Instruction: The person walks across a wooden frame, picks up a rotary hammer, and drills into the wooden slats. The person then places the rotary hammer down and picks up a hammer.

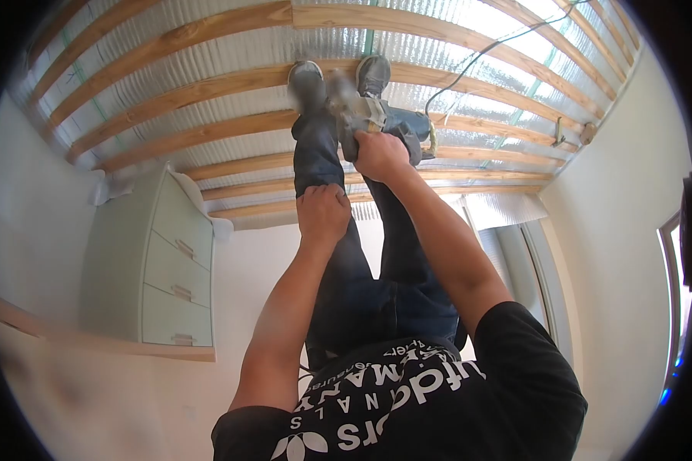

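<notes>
My right hand (380, 157) is closed round a bulky power tool (407, 127) with a blue-grey body and pale, worn-looking parts near its front. Part of the tool is blurred, and it hangs over my lower right leg, near the shoes. My left hand (323, 215) bears on my left trouser leg (319, 157) around the knee, its fingers curled over the dark cloth. My grey shoes (373, 75) stand on a wooden batten (269, 77) with silvery foil sheeting (231, 58) on either side.
Parallel battens run across the floor over the foil. A dark cable (477, 58) curves from the upper right towards the tool. At the left stands a pale green drawer cabinet (177, 269), with sheeting at its far edge. A window (675, 261) is at the far right.
</notes>
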{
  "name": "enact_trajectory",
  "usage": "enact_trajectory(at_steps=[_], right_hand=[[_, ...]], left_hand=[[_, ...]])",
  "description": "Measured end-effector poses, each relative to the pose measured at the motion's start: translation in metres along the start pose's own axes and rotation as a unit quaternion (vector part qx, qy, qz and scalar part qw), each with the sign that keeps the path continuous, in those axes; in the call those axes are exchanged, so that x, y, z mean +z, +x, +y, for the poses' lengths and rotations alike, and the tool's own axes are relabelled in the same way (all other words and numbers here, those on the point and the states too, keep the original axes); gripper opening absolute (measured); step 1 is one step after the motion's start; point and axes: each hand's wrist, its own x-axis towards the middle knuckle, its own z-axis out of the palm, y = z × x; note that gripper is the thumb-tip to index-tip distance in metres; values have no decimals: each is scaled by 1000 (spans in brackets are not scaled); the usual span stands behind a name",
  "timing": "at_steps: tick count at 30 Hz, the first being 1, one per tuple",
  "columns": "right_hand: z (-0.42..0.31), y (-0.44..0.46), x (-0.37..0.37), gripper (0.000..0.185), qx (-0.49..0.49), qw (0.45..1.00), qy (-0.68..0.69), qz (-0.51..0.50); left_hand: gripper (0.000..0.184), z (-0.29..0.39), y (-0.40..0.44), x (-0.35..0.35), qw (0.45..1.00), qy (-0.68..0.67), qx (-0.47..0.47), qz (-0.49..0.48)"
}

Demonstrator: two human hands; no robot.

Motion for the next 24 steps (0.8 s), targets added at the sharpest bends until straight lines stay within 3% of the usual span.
enact_trajectory(at_steps=[24], right_hand=[[-1,6,9,31,32,998,40,21]], left_hand=[[16,-2,0,0,1000,-11,-12,-5]])
